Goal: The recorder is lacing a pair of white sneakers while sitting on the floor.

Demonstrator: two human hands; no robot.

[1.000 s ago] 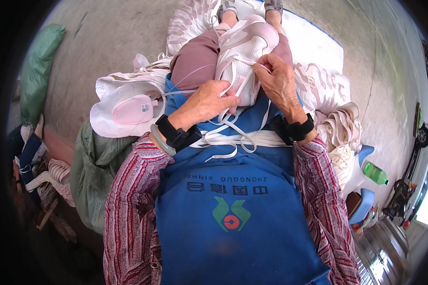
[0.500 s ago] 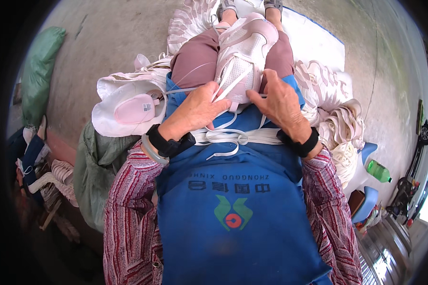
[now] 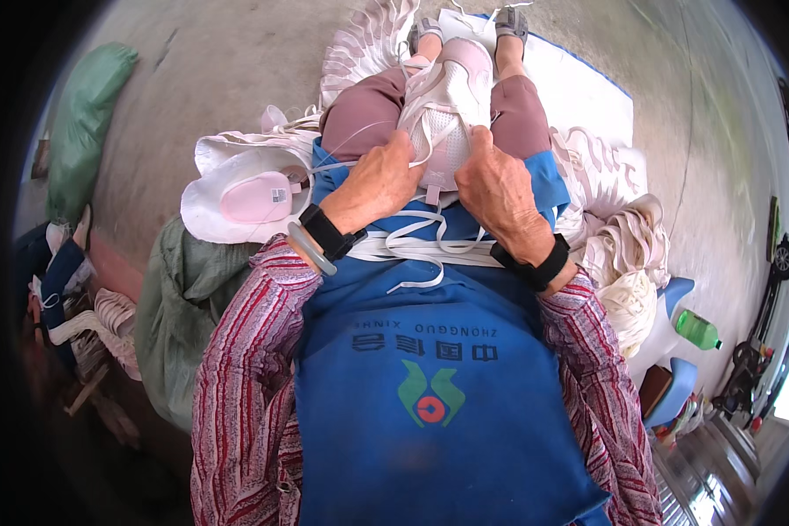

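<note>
A white and pink shoe upper (image 3: 465, 70) lies across my lap, its toe pointing away and its pink tongue (image 3: 447, 167) toward me. My left hand (image 3: 384, 182) is closed at the upper's left lacing edge, pinching a white shoelace (image 3: 425, 145). On the opposite edge, my right hand (image 3: 500, 188) is closed with thumb and forefinger on the upper; whether lace is also in that pinch is hidden. Several loose white laces (image 3: 438, 250) lie over my blue apron (image 3: 421, 333) at the waist. A thin strand runs from the upper toward the left.
Another white upper with a pink insole-shaped patch (image 3: 259, 197) rests at my left on a green sack (image 3: 188, 280). Stacked uppers (image 3: 359, 53) lie ahead, with more (image 3: 627, 237) at my right. A green bottle (image 3: 698, 330) and blue chair (image 3: 673, 386) stand farther right.
Both hands have moved forward along the upper, to the two lacing edges. The long lace formerly stretched from my left hand is now drawn into a small loop near the fingers.
</note>
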